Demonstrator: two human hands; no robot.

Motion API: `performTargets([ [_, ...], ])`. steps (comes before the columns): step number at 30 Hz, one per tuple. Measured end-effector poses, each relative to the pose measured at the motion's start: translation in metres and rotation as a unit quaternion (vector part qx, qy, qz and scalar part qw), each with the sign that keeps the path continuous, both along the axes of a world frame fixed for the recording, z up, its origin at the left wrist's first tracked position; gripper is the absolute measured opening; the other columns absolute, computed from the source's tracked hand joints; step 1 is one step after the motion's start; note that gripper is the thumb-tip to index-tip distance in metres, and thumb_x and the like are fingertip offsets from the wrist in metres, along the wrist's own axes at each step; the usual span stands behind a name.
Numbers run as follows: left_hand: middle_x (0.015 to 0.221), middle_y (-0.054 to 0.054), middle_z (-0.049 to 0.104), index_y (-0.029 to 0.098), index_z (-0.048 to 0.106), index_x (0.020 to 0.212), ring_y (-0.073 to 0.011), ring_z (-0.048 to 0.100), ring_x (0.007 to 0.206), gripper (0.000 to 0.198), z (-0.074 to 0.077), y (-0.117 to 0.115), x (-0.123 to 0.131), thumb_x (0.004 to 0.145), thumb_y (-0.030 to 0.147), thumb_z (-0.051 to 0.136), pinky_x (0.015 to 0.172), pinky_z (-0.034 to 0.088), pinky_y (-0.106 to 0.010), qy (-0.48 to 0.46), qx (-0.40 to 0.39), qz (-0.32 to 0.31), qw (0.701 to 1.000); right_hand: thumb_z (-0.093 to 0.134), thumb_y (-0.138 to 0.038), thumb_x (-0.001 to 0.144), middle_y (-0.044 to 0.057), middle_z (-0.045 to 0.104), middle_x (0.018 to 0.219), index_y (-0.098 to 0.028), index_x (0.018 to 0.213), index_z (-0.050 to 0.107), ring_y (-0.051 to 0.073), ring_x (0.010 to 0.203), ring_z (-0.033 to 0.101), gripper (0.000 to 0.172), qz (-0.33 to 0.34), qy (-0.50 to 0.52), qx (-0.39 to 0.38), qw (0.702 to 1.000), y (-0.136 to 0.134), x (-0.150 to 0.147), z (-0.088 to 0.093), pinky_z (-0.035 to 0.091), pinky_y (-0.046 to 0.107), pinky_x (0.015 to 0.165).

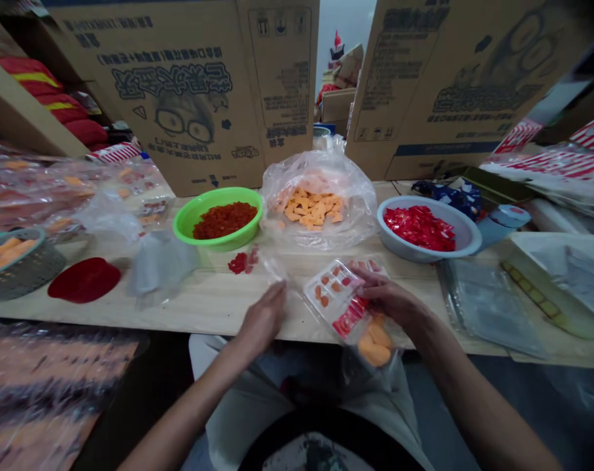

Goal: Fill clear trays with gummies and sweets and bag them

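My right hand is closed on a clear plastic pack above the table's front edge. Small orange and red pieces sit in the pack's compartments, and a red-and-white packet lies against it. Larger orange pieces in clear plastic hang below my right fingers. My left hand is closed, its fingertips pinching a clear plastic bag left of the pack. Blur hides where that bag's edges run. Beyond my left hand lies a little heap of red pieces on the wooden table.
A green bowl of red-brown pieces, a clear bag of orange pieces and a blue-grey basin of red packets line the back. Cardboard boxes stand behind. Left are a red dish and a basket; right, a white bin.
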State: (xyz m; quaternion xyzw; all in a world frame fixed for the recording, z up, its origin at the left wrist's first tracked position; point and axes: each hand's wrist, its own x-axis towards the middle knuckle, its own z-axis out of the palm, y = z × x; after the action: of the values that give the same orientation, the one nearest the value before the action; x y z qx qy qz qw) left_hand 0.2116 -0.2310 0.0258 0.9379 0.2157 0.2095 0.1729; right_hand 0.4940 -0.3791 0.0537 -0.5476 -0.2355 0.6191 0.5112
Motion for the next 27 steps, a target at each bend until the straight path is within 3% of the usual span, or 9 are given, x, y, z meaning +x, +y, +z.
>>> performTargets([
  [2,0.141,-0.013,0.056,0.015,0.062,0.129,-0.0248,0.057,0.127,0.058,-0.028,-0.021,0.001,0.076,-0.001,0.041,0.103,0.054,-0.041,0.054,-0.047,-0.007,0.997,0.074,-0.02,0.064,-0.006,0.058,0.068,-0.025,0.142,0.05,0.005,0.049,0.042,0.082,0.008,0.009,-0.042,0.999,-0.016,-0.008,-0.009,0.029,0.015,0.043],
  [5,0.147,-0.012,0.051,0.017,0.061,0.131,-0.0239,0.052,0.133,0.049,-0.037,-0.036,0.005,0.084,0.007,0.05,0.109,0.049,-0.038,0.031,-0.094,-0.008,0.995,0.073,-0.022,0.065,-0.004,0.061,0.07,-0.023,0.136,0.055,0.006,0.05,0.045,0.074,0.067,0.061,-0.047,0.995,-0.028,-0.035,-0.012,0.031,0.016,0.044],
  [9,0.153,-0.01,0.043,0.019,0.049,0.144,-0.0231,0.044,0.139,0.052,-0.028,-0.025,0.012,0.092,0.016,0.05,0.115,0.042,-0.041,-0.018,-0.126,-0.036,0.991,0.075,-0.026,0.065,-0.001,0.065,0.077,-0.018,0.114,0.067,0.007,0.054,0.052,0.05,0.174,0.128,-0.025,0.976,-0.023,-0.071,-0.007,0.037,0.016,0.044],
  [12,0.157,-0.007,0.036,0.025,0.038,0.151,-0.0213,0.041,0.141,0.057,-0.02,-0.013,0.011,0.095,0.012,0.043,0.116,0.039,-0.044,-0.03,-0.142,-0.056,0.988,0.076,-0.028,0.066,0.0,0.064,0.075,-0.015,0.103,0.069,0.007,0.052,0.052,0.04,0.227,0.146,-0.023,0.963,-0.014,-0.078,-0.009,0.037,0.017,0.043],
  [18,0.157,-0.012,0.035,0.029,0.031,0.154,-0.0239,0.039,0.142,0.071,-0.001,-0.005,0.001,0.09,0.011,0.056,0.112,0.043,-0.047,-0.082,-0.104,-0.14,0.981,0.077,-0.031,0.067,-0.002,0.061,0.066,-0.014,0.101,0.068,0.007,0.048,0.051,0.039,0.142,0.084,-0.049,0.985,-0.004,-0.055,-0.02,0.038,0.017,0.044],
  [22,0.158,-0.013,0.033,0.029,0.024,0.156,-0.0231,0.035,0.145,0.08,0.003,-0.005,-0.001,0.085,-0.002,0.046,0.112,0.043,-0.049,-0.074,-0.069,-0.159,0.982,0.076,-0.035,0.068,-0.004,0.054,0.061,-0.014,0.092,0.067,0.005,0.046,0.043,0.033,0.087,0.011,-0.053,0.995,-0.005,-0.047,-0.014,0.031,0.017,0.042],
  [27,0.157,-0.014,0.035,0.03,0.021,0.156,-0.0227,0.035,0.145,0.082,0.002,-0.004,0.004,0.084,-0.006,0.04,0.111,0.046,-0.049,-0.065,-0.036,-0.135,0.988,0.073,-0.041,0.075,-0.004,0.053,0.062,-0.016,0.102,0.067,0.006,0.047,0.043,0.038,0.139,-0.039,-0.022,0.989,-0.012,-0.046,-0.005,0.028,0.017,0.042],
])
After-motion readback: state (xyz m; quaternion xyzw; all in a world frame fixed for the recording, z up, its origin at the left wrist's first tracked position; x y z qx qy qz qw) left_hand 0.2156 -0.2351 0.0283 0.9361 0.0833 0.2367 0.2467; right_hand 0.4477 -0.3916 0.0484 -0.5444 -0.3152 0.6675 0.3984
